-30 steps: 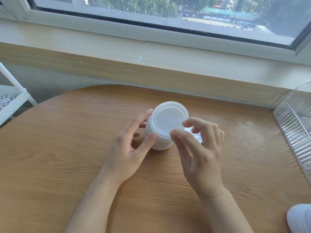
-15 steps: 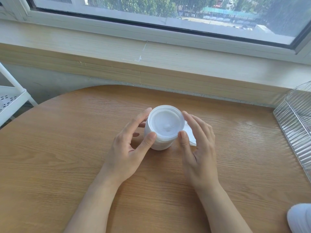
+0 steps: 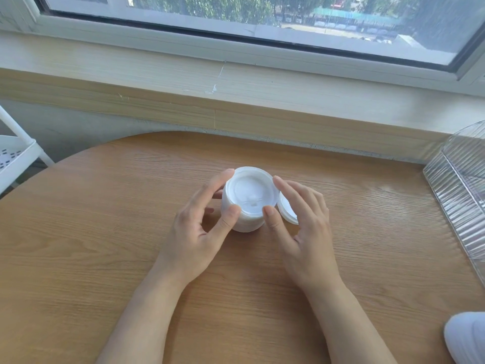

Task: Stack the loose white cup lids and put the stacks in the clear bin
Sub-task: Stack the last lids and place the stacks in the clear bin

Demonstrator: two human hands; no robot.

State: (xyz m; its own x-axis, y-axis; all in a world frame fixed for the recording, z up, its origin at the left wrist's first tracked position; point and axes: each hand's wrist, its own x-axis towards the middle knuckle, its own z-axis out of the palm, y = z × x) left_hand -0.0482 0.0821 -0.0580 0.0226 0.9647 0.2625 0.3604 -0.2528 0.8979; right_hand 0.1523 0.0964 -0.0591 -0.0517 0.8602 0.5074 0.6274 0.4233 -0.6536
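Nearest, two bare forearms reach across the wooden table (image 3: 78,258). The left hand (image 3: 193,233) cups the stack of white cup lids (image 3: 248,199) standing mid-table, its grip closed round the stack with thumb and forefinger on the side. The right hand (image 3: 304,227) flanks the other side, fingers straight, touching the top rim. A single loose lid (image 3: 287,210) lies just behind it. The clear bin (image 3: 459,190) sits far right, below the window sill (image 3: 236,82).
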